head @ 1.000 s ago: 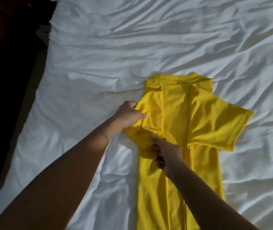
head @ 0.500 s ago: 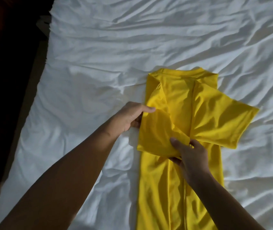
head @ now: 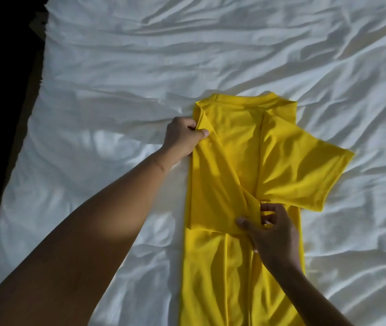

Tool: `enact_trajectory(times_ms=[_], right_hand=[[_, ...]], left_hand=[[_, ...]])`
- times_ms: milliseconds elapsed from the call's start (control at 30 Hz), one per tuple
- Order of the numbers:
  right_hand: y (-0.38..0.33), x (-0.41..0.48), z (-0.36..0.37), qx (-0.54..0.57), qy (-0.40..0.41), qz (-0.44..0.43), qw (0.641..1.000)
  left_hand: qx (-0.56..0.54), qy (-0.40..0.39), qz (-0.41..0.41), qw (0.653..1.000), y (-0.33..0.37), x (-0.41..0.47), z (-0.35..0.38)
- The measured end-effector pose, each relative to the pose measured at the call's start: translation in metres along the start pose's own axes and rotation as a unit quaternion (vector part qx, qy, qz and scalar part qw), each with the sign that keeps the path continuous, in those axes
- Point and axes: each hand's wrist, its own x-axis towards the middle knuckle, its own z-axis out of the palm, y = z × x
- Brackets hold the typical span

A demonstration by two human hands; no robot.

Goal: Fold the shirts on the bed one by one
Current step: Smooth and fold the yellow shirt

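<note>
Yellow short-sleeved cloth shirt [head: 239, 161]: smooth, thin fabric with a slight sheen, softly creased. White cloth bed sheet [head: 140, 67]: matt, heavily wrinkled throughout, with faint shine on ridges.

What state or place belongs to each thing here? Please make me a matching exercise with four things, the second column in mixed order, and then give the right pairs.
Column one
1. left hand
2. right hand
3. spread sleeve
4. sheet

Column two
a. white and wrinkled
b. pinches the upper left edge of the shirt
c. lies flat, pointing to the right
d. pinches the lower corner of the folded flap

Pairs: 1-b, 2-d, 3-c, 4-a
</note>
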Motion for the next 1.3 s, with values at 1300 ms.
enact_trajectory(times_ms=[1300], right_hand=[[-0.008, 0.034, -0.091, 0.18, -0.051, 0.127, 0.974]], left_hand=[[0.379, 0.08, 0.342, 0.856, -0.009, -0.203, 0.07]])
